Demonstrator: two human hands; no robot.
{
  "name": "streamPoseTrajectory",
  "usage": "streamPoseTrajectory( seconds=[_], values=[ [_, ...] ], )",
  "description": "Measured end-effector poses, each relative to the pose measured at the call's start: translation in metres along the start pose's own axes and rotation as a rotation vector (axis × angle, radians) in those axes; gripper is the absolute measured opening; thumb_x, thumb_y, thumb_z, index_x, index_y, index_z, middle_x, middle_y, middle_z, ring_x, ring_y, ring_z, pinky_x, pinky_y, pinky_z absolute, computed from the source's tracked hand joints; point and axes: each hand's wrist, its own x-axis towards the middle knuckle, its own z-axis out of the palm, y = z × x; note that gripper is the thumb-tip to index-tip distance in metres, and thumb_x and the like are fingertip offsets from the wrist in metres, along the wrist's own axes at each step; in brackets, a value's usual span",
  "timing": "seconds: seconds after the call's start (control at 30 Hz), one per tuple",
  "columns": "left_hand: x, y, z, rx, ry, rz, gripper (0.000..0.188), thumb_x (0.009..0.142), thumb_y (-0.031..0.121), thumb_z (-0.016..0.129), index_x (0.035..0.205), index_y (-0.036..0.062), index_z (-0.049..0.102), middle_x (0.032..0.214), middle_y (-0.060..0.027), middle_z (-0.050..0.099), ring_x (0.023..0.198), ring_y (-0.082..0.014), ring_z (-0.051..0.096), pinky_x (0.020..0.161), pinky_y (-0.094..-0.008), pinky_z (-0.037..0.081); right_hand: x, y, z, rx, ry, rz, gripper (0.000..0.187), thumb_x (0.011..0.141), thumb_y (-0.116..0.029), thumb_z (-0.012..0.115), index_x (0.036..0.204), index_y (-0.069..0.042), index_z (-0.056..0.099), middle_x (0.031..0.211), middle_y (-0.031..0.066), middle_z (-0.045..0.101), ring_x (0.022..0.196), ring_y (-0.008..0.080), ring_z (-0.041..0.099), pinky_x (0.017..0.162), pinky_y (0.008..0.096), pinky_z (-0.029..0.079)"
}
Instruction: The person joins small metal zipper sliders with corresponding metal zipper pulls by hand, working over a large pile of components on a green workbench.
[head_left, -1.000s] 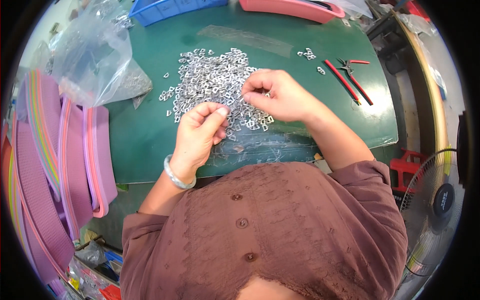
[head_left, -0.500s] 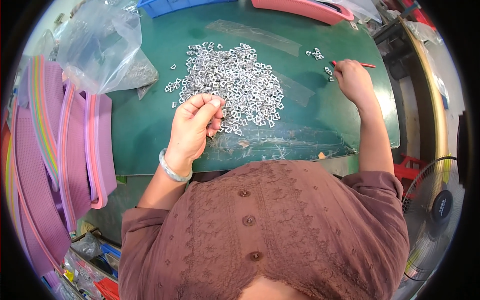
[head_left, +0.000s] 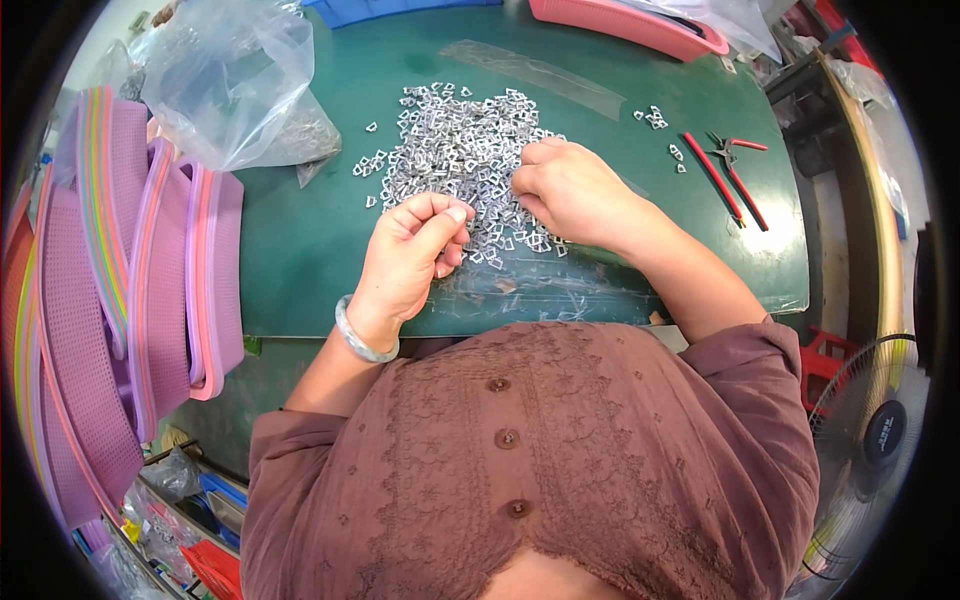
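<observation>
A heap of small silvery metal buckle-like pieces (head_left: 450, 150) is spread over the green tabletop. At the heap's near left edge is my left hand (head_left: 405, 250), closed in a pinch, thumb against the bent forefinger; whatever sits between them is too small to make out. My right hand (head_left: 575, 190) rests over the heap's right side with its fingers curled down into the pieces, their tips partly hidden. To the right lie red-handled pliers (head_left: 732, 160) and a slim red stick-like tool (head_left: 712, 178). Near them sit several loose metal pieces (head_left: 652, 118).
Clear plastic bags (head_left: 235, 90) with more small pieces stand at the far left. Purple perforated baskets (head_left: 95, 330) are stacked left of the table. A blue tray (head_left: 400, 8) and a pink basket (head_left: 630, 28) line the far edge. A fan (head_left: 870, 450) stands at lower right.
My right hand has moved left from the tools to the heap, uncovering the pliers and the red stick. My left hand keeps its pinch beside the heap. The whole view has shifted slightly.
</observation>
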Motion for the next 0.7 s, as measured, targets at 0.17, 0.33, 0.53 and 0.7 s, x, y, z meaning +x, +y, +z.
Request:
streamPoseTrajectory(
  seconds=[0.17,0.33,0.53,0.7],
  values=[
    [0.001,-0.002,0.003,-0.016,0.002,-0.028,0.01,0.084,0.011,0.051,0.085,0.0037,0.057,0.065,0.0007,0.053,0.049,-0.0038,0.045,0.042,-0.0144,0.033,0.001,0.003,-0.003,0.344,0.018,0.077,0.005,0.073,-0.006,0.056,0.073,-0.002,0.058,0.07,0.0074,0.054,0.068,0.0203,0.052,0.061,0.0314,0.042],
    [0.006,0.003,0.012,0.019,-0.058,-0.039,0.009,0.083,0.012,0.053,0.086,0.004,0.056,0.065,0.0005,0.053,0.049,-0.0033,0.044,0.041,-0.0139,0.032,0.008,-0.005,-0.014,0.851,-0.098,0.227,0.008,0.08,-0.007,0.054,0.078,0.001,0.055,0.066,-0.0004,0.053,0.062,0.0055,0.044,0.058,0.0217,0.039],
    [0.008,0.002,0.014,0.015,-0.078,-0.017,0.006,0.082,0.011,0.055,0.081,0.0059,0.056,0.065,0.0008,0.053,0.048,-0.0035,0.044,0.041,-0.0137,0.032,0.008,-0.016,-0.01,0.838,-0.04,0.218,0.01,0.08,-0.006,0.054,0.085,0.001,0.058,0.073,0.0017,0.059,0.068,0.0064,0.051,0.062,0.0219,0.043],
    [0.007,0.0,0.017,-0.069,0.01,0.0,0.004,0.082,0.01,0.055,0.08,0.0062,0.057,0.065,0.0011,0.053,0.049,-0.0038,0.044,0.041,-0.0145,0.032,0.004,-0.016,-0.003,1.074,0.073,0.37,0.012,0.081,-0.007,0.055,0.089,0.001,0.057,0.077,0.0006,0.058,0.072,0.0059,0.052,0.065,0.0213,0.043]
  ],
)
